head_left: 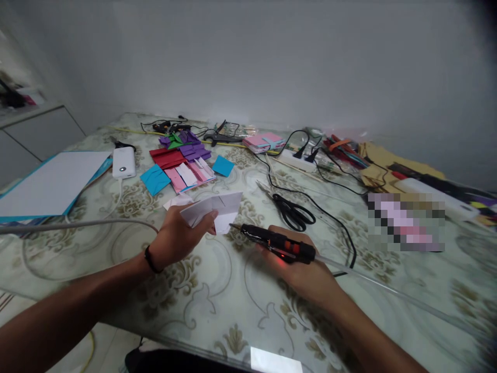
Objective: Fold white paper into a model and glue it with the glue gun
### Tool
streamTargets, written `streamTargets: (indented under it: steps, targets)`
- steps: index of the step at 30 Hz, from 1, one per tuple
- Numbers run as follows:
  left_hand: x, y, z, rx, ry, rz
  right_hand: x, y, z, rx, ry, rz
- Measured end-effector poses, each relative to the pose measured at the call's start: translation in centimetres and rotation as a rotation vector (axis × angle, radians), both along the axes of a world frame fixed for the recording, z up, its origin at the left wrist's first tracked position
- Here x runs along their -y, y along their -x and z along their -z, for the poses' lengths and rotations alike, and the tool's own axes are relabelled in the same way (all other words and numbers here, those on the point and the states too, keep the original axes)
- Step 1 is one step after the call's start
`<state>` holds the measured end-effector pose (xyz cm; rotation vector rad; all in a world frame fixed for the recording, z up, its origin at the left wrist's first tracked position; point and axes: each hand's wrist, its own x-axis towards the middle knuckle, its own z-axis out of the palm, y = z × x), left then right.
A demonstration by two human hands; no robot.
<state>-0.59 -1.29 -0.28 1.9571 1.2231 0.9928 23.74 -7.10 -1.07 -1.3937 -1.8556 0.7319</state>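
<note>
My left hand [180, 235] pinches a folded piece of white paper [217, 207], its flaps standing partly open above the table. In my right hand [298, 267] is a black hot glue gun [277, 242] with a small red light glowing on it. The gun's metal nozzle points left and lies close to the paper's lower right edge; I cannot tell if they touch. A long clear glue stick [373, 280] sticks out of the gun's back end. Just behind the left hand lies another white folded paper [177, 201], partly hidden.
Black scissors [293, 211] lie beyond the gun, near its cable. Folded papers in blue [155, 180], red [166, 158] and purple [195, 152] lie further back. A white power bank [123, 162] and white sheets [54, 181] are left; a power strip [297, 161] sits behind.
</note>
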Motion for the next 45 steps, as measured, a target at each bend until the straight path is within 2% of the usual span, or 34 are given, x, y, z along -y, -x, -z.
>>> streamTargets:
  steps: [14,20,25,31,45]
  targets:
    - [0.0,0.0,0.0,-0.042,-0.015,0.020,-0.3,-0.4,0.7,0.011,-0.044,0.060]
    - [0.0,0.0,0.1,-0.054,0.004,0.016,-0.2,-0.4,0.1,0.006,-0.059,0.092]
    - [0.0,0.0,0.3,-0.062,-0.014,0.014,0.2,0.0,-0.8,0.015,-0.089,0.045]
    - [0.1,-0.1,0.3,-0.099,-0.057,0.043,0.4,1.0,-0.3,0.006,-0.160,-0.053]
    - [0.7,-0.4,0.3,-0.111,-0.123,0.119,0.6,1.6,0.1,0.009,-0.135,-0.062]
